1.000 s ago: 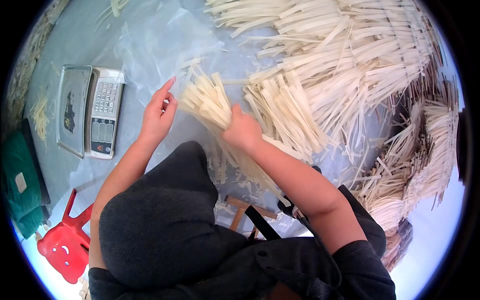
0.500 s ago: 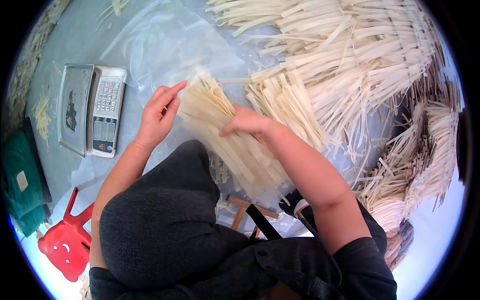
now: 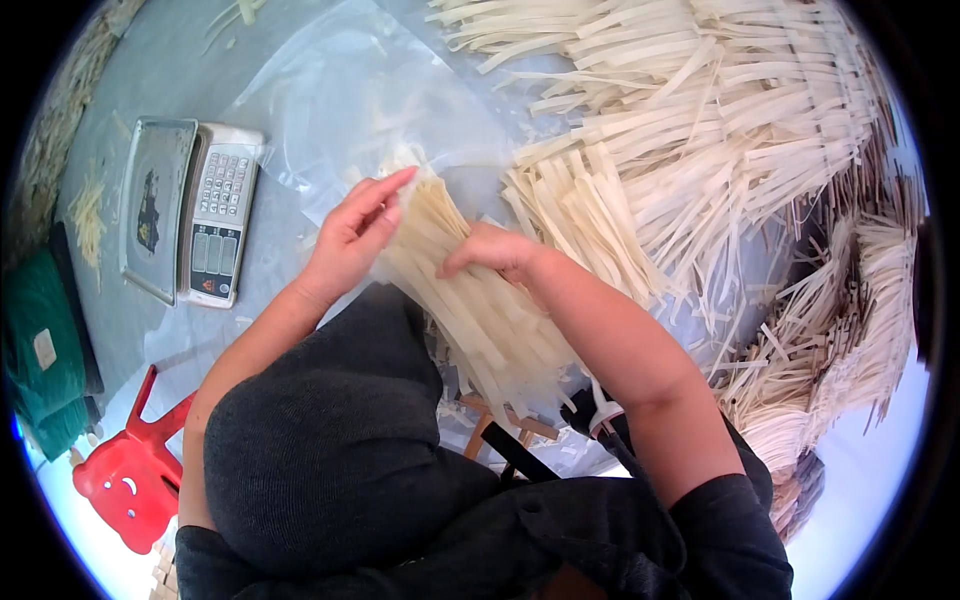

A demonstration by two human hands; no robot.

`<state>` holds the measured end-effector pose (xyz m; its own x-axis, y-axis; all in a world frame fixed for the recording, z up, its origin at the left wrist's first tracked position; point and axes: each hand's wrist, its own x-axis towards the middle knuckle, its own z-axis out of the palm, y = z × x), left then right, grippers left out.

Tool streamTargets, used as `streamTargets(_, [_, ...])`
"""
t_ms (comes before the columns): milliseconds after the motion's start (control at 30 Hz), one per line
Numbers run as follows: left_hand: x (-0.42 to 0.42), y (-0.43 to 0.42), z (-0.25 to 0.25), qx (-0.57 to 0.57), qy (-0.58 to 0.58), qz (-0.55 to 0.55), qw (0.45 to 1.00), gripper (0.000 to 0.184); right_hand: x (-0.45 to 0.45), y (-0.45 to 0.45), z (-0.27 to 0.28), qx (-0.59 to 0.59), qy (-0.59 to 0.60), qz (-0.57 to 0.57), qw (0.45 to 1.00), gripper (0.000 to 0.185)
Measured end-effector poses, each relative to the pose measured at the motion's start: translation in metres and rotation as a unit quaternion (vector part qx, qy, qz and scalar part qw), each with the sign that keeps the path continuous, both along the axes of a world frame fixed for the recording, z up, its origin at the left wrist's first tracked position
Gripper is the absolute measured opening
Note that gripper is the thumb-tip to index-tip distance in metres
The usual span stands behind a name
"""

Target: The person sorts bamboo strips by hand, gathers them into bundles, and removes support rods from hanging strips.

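Note:
A thick bundle of pale, flat dried noodle strips (image 3: 490, 315) lies slanted in front of my knees. A hazy clear plastic film appears to cover its lower part, while the upper ends look bare. My right hand (image 3: 490, 250) grips the bundle from the right, its thumb pressed across the strips. At the bundle's upper left side is my left hand (image 3: 355, 235), its index finger stretched towards the noodle ends and its thumb apart from it. I see nothing held between those fingers; the others are curled and partly hidden. Clear plastic bags (image 3: 365, 95) lie flat beyond the hands.
A digital scale (image 3: 215, 215) with a metal pan stands at left. Loose noodle strips (image 3: 690, 110) spread over the upper right, beside a smaller pile (image 3: 580, 205). A red stool (image 3: 130, 490) and a green bag (image 3: 45, 345) are at lower left.
My left hand has moved right, closer to the upper end of the noodle bundle. My right hand keeps its grip. The view has shifted slightly.

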<state>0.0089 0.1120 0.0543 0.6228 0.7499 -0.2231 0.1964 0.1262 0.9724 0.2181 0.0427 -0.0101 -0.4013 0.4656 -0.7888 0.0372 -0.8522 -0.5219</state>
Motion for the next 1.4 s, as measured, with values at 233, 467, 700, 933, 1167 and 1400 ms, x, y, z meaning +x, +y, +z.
streamTargets(233, [-0.017,-0.005,0.012,-0.033,0.068,-0.162,0.984,0.040,0.016,0.013,0.021,-0.040,0.039,-0.067,0.996,0.055])
streamTargets(467, [-0.046,0.001,-0.039,0.175,0.213,0.256,0.926,0.052,0.016,0.020,-0.002,-0.037,0.030,-0.103,0.993,0.053])
streamTargets(700, [-0.044,-0.033,-0.084,-0.516,-0.033,0.048,0.854,0.070,-0.021,0.043,0.015,0.010,0.101,-0.069,0.992,0.053])
streamTargets(933, [-0.031,-0.031,-0.040,-0.449,0.133,-0.017,0.884,0.066,-0.045,0.071,0.001,0.240,0.021,0.068,0.968,0.096])
streamTargets(1167, [-0.054,-0.013,-0.045,-0.362,0.172,-0.231,0.887,0.054,-0.037,0.049,-0.030,0.292,-0.239,0.078,0.923,0.125])
streamTargets(1400, [-0.070,0.086,-0.025,-0.068,0.225,0.103,0.967,0.036,0.001,0.022,-0.035,0.261,-0.327,0.068,0.906,0.111])
